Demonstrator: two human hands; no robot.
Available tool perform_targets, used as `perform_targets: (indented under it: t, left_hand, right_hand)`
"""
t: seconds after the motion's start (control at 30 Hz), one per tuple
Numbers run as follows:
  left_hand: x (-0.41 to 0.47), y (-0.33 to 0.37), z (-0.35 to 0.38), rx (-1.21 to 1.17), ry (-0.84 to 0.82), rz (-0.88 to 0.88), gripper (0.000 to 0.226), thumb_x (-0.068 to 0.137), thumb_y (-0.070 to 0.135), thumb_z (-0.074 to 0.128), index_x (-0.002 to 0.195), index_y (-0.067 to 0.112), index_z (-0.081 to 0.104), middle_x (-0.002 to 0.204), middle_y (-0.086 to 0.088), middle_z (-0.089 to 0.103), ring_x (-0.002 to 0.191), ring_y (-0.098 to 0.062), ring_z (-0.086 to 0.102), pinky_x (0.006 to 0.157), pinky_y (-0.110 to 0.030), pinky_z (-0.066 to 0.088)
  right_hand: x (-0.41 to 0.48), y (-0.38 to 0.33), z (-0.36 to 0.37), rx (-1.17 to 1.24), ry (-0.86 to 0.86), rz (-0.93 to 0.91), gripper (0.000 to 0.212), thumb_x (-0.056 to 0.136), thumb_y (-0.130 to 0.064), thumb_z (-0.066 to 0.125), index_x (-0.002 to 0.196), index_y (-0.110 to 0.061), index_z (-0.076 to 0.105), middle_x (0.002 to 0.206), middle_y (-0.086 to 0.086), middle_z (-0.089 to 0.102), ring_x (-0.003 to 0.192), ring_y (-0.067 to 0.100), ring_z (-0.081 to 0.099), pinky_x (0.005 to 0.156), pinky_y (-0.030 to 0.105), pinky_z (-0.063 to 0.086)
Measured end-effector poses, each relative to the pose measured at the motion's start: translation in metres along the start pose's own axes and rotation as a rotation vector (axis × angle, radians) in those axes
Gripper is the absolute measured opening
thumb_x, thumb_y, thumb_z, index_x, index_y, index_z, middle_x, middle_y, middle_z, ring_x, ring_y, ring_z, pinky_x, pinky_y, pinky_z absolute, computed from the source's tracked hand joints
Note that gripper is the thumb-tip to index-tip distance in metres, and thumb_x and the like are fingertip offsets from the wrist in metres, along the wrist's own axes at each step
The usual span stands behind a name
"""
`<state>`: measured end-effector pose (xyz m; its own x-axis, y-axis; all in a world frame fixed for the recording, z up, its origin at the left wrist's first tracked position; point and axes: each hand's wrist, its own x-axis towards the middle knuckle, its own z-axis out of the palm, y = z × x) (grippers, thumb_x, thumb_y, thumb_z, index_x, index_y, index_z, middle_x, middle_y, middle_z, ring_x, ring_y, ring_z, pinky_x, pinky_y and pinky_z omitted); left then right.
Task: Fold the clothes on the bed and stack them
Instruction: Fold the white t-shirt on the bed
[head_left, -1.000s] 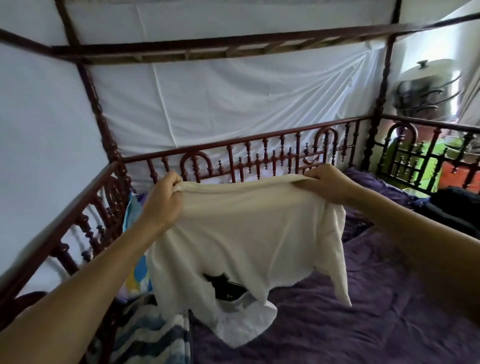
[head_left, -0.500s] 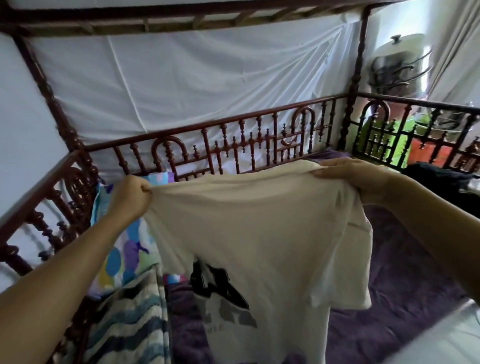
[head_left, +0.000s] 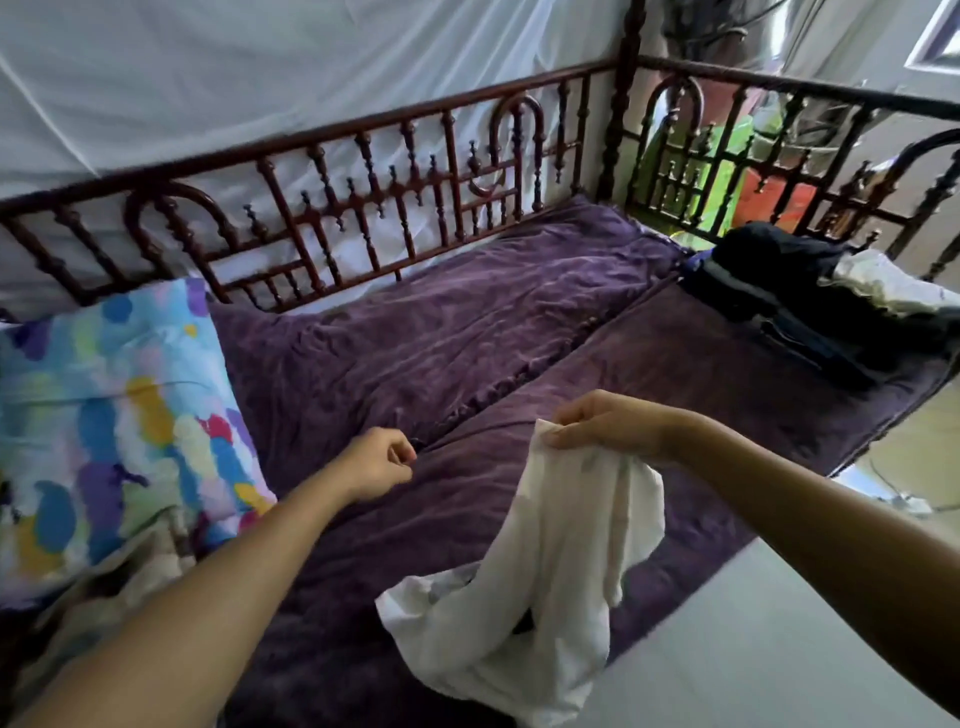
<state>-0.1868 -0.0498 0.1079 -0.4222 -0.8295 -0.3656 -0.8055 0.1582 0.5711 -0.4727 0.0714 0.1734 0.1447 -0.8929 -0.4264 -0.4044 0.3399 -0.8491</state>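
A cream white T-shirt (head_left: 545, 582) hangs crumpled from my right hand (head_left: 602, 421), which pinches its top edge above the purple bed cover (head_left: 441, 332). The shirt's lower part rests bunched on the bed's near edge. My left hand (head_left: 376, 465) hovers over the cover to the left of the shirt, fingers curled shut, holding nothing. A pile of dark clothes (head_left: 784, 296) with a white garment (head_left: 893, 283) beside it lies at the bed's far right corner.
A colourful patterned pillow (head_left: 114, 415) lies at the left, with a striped cloth (head_left: 104, 597) below it. A carved red-brown wooden railing (head_left: 363, 182) rings the bed, with white netting (head_left: 260, 78) behind. Pale floor (head_left: 753, 649) shows at the right.
My left hand has let go of the T-shirt and moved down. The shirt, held spread between both hands before, now dangles from my right hand alone, lowered onto the bed.
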Motion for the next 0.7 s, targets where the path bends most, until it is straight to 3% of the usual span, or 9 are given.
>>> perform_targets:
  t: [0.07,0.17,0.2,0.23,0.27,0.3,0.37,0.53,0.7]
  left_hand:
    - [0.027,0.01,0.048,0.061,-0.139,0.004,0.041,0.075,0.017,0.076,0.114,0.021,0.061,0.1,-0.002,0.062,0.093,-0.018,0.06,0.076,-0.022,0.044]
    - [0.066,0.022,0.115,-0.003,-0.379,-0.001,0.094,0.065,0.032,0.085,0.144,0.024,0.035,0.133,0.0,0.044,0.125,-0.019,0.046,0.1,-0.029,0.042]
    - [0.079,0.023,0.136,-0.017,-0.47,0.0,0.099,0.058,0.038,0.087,0.142,0.024,0.038,0.133,0.003,0.045,0.126,-0.02,0.046,0.102,-0.034,0.043]
    - [0.093,0.022,0.158,-0.035,-0.55,0.004,0.086,0.053,0.041,0.087,0.129,0.023,0.053,0.123,0.004,0.053,0.117,-0.019,0.053,0.096,-0.035,0.047]
    - [0.106,0.022,0.178,-0.044,-0.599,0.015,0.057,0.053,0.04,0.085,0.102,0.02,0.065,0.102,0.004,0.062,0.097,-0.018,0.06,0.084,-0.032,0.051]
    - [0.115,0.024,0.192,-0.066,-0.59,0.038,0.029,0.058,0.033,0.083,0.074,0.02,0.062,0.078,0.005,0.059,0.075,-0.015,0.056,0.07,-0.028,0.047]
    - [0.138,0.03,0.2,-0.155,-0.503,0.045,0.032,0.069,0.018,0.077,0.055,0.019,0.048,0.059,0.007,0.045,0.059,-0.013,0.04,0.055,-0.024,0.033]
    - [0.208,0.037,0.139,-0.131,-0.107,0.063,0.034,0.08,0.003,0.064,0.058,0.017,0.041,0.057,0.004,0.043,0.062,-0.014,0.041,0.05,-0.028,0.027]
    - [0.265,0.087,0.056,-0.021,0.165,0.195,0.023,0.075,-0.007,0.054,0.066,0.013,0.045,0.063,-0.001,0.048,0.065,-0.022,0.044,0.056,-0.033,0.031]
  right_hand:
    - [-0.001,0.011,-0.017,-0.064,-0.01,0.018,0.017,0.089,-0.025,0.068,0.095,-0.01,0.074,0.087,0.005,0.07,0.079,0.015,0.063,0.079,0.036,0.053]
    - [-0.013,0.019,-0.046,-0.068,-0.025,0.067,0.018,0.087,-0.027,0.069,0.094,-0.012,0.074,0.09,0.014,0.071,0.081,0.02,0.067,0.078,0.038,0.055]
    - [-0.016,0.021,-0.057,-0.069,-0.02,0.079,0.023,0.086,-0.029,0.069,0.096,-0.008,0.072,0.094,0.02,0.07,0.082,0.023,0.066,0.08,0.042,0.054]
    - [-0.019,0.023,-0.067,-0.069,-0.02,0.09,0.027,0.086,-0.03,0.069,0.097,-0.005,0.071,0.097,0.023,0.068,0.083,0.026,0.065,0.081,0.045,0.053]
    - [-0.022,0.026,-0.077,-0.06,-0.02,0.104,0.026,0.086,-0.03,0.068,0.096,-0.006,0.072,0.097,0.023,0.067,0.083,0.027,0.065,0.081,0.047,0.053]
    - [-0.024,0.03,-0.088,-0.039,-0.02,0.122,0.021,0.087,-0.029,0.067,0.094,-0.01,0.073,0.094,0.019,0.069,0.084,0.026,0.066,0.08,0.046,0.053]
    - [-0.025,0.039,-0.107,0.032,-0.003,0.166,0.015,0.087,-0.026,0.066,0.092,-0.014,0.075,0.093,0.011,0.072,0.085,0.024,0.068,0.076,0.037,0.055]
    - [-0.009,0.1,-0.139,0.167,0.238,0.296,0.015,0.088,-0.019,0.067,0.095,-0.007,0.073,0.096,0.014,0.072,0.084,0.023,0.068,0.074,0.033,0.056]
    - [0.014,0.169,-0.146,0.033,0.539,0.411,0.012,0.091,-0.023,0.065,0.087,-0.011,0.067,0.073,0.0,0.062,0.068,0.011,0.054,0.06,0.023,0.046]
